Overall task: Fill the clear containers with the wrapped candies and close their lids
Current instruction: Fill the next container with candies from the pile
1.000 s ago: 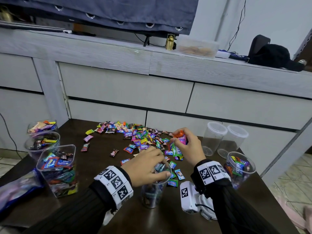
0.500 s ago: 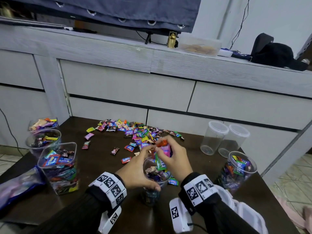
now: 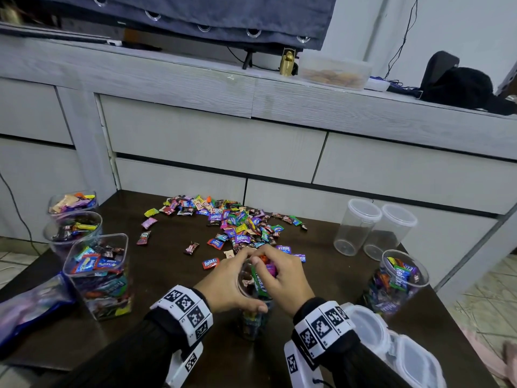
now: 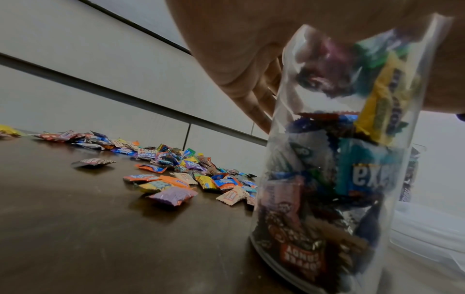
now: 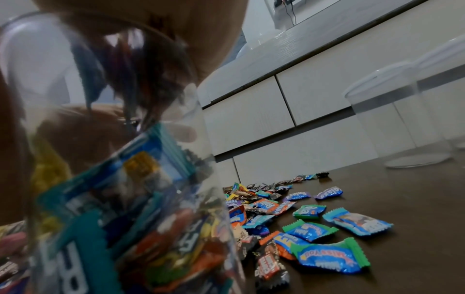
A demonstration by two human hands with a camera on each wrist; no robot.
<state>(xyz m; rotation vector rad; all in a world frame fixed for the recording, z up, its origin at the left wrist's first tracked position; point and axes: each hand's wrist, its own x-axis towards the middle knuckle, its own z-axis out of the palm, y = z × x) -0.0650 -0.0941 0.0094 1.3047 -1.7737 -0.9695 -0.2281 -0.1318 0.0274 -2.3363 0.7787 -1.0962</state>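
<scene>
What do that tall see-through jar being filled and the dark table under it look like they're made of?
Jar: likely thin clear plastic; the candies show straight through its smooth, slightly glossy wall. Table: dark brown with a faint sheen that mirrors the wrappers, probably wood or laminate; I cannot tell which.

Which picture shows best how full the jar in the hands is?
The left wrist view: the jar shows top to bottom, candies stacked nearly to the rim. The right wrist view is blurry and cut off. In the head view both hands cover it.
</scene>
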